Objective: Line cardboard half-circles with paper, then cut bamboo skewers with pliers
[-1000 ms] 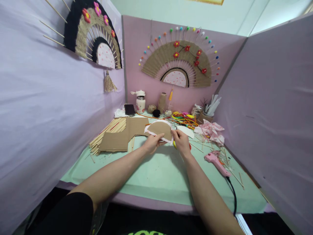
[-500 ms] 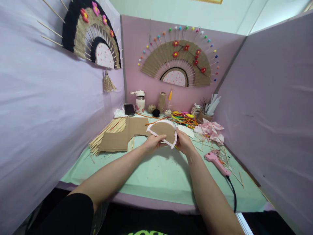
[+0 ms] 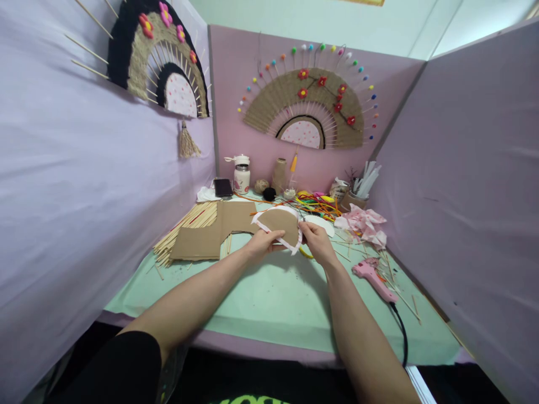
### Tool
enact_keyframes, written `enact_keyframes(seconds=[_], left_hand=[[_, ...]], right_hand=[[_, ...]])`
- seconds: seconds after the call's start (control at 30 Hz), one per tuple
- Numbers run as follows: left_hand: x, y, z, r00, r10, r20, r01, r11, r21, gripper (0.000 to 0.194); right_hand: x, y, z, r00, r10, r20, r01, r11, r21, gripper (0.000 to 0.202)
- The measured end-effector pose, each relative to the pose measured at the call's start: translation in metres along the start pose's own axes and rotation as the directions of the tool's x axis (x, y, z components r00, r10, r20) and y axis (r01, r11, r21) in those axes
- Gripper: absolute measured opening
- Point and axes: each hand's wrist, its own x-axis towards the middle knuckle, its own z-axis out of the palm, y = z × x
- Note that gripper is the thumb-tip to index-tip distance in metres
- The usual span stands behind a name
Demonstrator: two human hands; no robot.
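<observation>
A half-round piece of cardboard point(image 3: 280, 223) with white-pink fabric folded over its rim is held up above the table. My left hand point(image 3: 265, 242) grips it along its lower straight edge, thumb on top and fingers underneath. At its right end, my right hand point(image 3: 315, 239) is closed, thumb and forefinger pinching the fabric border. A white half-round piece point(image 3: 319, 225) lies just behind my right hand. Below the held cardboard, a small yellow curved thing point(image 3: 306, 253) shows on the table, partly hidden.
Cut brown cardboard point(image 3: 196, 243) lies over a pile of thin sticks point(image 3: 168, 242) at left. At right are a pink glue gun point(image 3: 374, 280) with a black cord and crumpled pink fabric point(image 3: 366, 221). Coloured pipe cleaners point(image 3: 314, 205), a bottle point(image 3: 241, 178) and a phone point(image 3: 223, 187) stand or lie behind.
My right hand has shifted slightly, its thumb and forefinger now pinched together at the fabric border. The held piece has tilted a little, and more of the yellow curved thing shows.
</observation>
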Motion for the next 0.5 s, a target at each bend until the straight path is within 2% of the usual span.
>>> enact_keyframes(seconds=[0.33, 0.5], left_hand=[[0.003, -0.003, -0.003, 1.0, -0.005, -0.011, 0.005, 0.999, -0.033, 0.025], [0.002, 0.001, -0.001, 1.0, 0.01, 0.013, -0.009, 0.999, -0.052, 0.027]], right_hand=[[0.001, 0.002, 0.002, 0.994, -0.105, -0.021, 0.1, 0.978, -0.181, 0.042], [0.002, 0.008, 0.005, 0.999, 0.032, -0.022, -0.03, 0.995, 0.091, 0.046]])
